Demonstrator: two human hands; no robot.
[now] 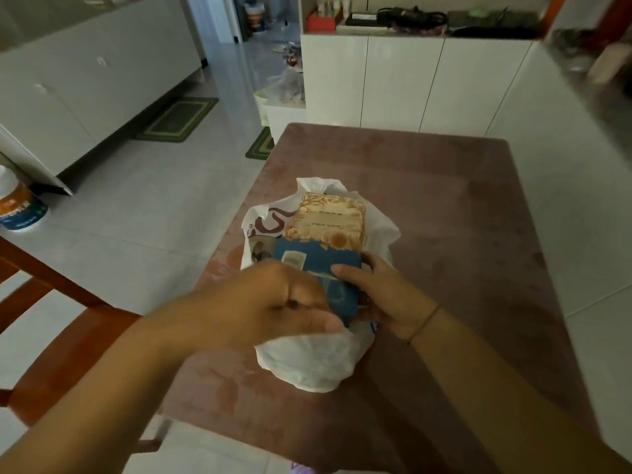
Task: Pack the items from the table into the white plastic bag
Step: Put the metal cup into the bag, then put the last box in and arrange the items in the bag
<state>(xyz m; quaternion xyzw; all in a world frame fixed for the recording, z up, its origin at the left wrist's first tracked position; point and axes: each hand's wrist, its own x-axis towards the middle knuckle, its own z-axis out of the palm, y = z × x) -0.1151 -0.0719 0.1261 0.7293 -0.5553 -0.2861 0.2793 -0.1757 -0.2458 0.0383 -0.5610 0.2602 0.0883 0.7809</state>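
The white plastic bag [307, 364] lies open on the reddish-brown table [461, 217], its rim spread around the contents. Inside it, at the far end, sits a cream and orange patterned packet [326, 222]. In front of that lies a blue packet [318, 265] with a small pale label. My right hand [379, 295] grips the blue packet's right side from the bag's mouth. My left hand [270, 302] is closed over the packet's near left edge and the bag's rim; what exactly its fingers pinch is hidden.
A wooden chair [51, 302] stands at the table's left. White cabinets [410, 87] rise beyond the far edge, with clutter on top. A white and orange tub [18, 206] sits on a surface at the left. Green mats [178, 119] lie on the tiled floor.
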